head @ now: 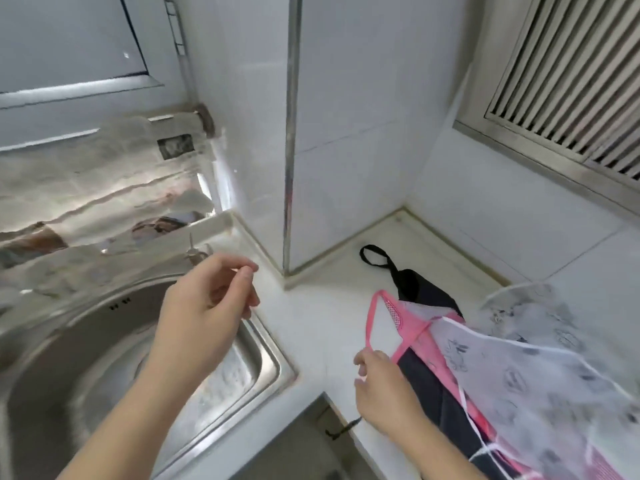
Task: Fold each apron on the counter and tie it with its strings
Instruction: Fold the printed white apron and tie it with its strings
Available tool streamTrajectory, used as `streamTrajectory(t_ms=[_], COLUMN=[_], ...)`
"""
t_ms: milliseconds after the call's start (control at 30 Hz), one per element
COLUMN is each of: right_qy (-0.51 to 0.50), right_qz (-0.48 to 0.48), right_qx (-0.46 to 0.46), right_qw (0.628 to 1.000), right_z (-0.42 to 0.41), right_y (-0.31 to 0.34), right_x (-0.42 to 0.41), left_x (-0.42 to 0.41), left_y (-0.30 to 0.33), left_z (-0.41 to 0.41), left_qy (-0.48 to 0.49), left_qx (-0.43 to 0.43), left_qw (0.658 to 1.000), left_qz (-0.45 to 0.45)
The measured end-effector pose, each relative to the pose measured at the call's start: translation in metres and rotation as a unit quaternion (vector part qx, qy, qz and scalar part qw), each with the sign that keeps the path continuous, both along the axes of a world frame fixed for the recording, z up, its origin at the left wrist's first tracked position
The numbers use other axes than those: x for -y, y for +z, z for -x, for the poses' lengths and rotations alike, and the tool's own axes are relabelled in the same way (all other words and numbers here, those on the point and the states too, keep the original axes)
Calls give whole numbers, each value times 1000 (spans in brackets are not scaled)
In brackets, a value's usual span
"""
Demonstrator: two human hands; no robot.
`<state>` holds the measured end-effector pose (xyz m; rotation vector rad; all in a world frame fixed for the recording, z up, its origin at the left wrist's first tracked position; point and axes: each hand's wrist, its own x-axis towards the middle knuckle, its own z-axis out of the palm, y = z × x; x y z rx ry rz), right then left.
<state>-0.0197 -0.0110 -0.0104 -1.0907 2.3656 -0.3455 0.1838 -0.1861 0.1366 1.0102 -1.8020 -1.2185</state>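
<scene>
1. Left hand (207,306) hovers over the round steel sink (104,358), thumb and forefinger pressed together, holding nothing visible.
2. Right hand (384,386) pinches the pink neck strap (372,317) of the pink-trimmed white printed apron (519,375) lying on the white tabletop (322,323).

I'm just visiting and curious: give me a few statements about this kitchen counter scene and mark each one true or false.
1. The right hand pinches the pink neck loop of an apron. True.
2. The left hand grips a black apron. False: it hangs above the sink and holds no apron; its thumb and fingers are drawn together.
3. A black strap loop lies on the counter near the wall corner. True.
4. The aprons are piled in the sink. False: they lie on the counter, to its right.
5. Every apron is already folded and tied. False: the white printed apron lies loose and spread.
</scene>
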Motion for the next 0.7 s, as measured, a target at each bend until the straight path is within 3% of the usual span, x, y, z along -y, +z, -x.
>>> streamTrajectory(t_ms=[67, 167, 200, 267, 333, 533, 600, 700], right_qy=[-30, -28, -30, -29, -8, 133, 211, 294], right_qz=[-13, -85, -168, -317, -385, -337, -278, -150], right_qx=[-96, -297, -315, -267, -200, -162, -172, -162], right_qw=[995, 951, 934, 910, 901, 918, 921, 930], right_z=[71, 169, 193, 230, 252, 266, 249, 205], right_y=[-11, -15, -11, -2, 5, 58, 99, 166], right_x=[-27, -56, -62, -69, -72, -35, -9, 27], left_x=[-6, -15, -16, -18, -18, -25, -31, -44], left_y=[-9, -14, -14, -16, -17, -15, -6, 15], left_z=[39, 75, 85, 100, 110, 142, 159, 197], left_qy=[10, 21, 24, 35, 36, -17, -95, -263], left_qx=[11, 16, 23, 35, 45, 137, 188, 241], left_qw=[1000, 999, 999, 998, 998, 990, 976, 920], left_qz=[-9, -27, -32, -40, -40, -8, 51, 165])
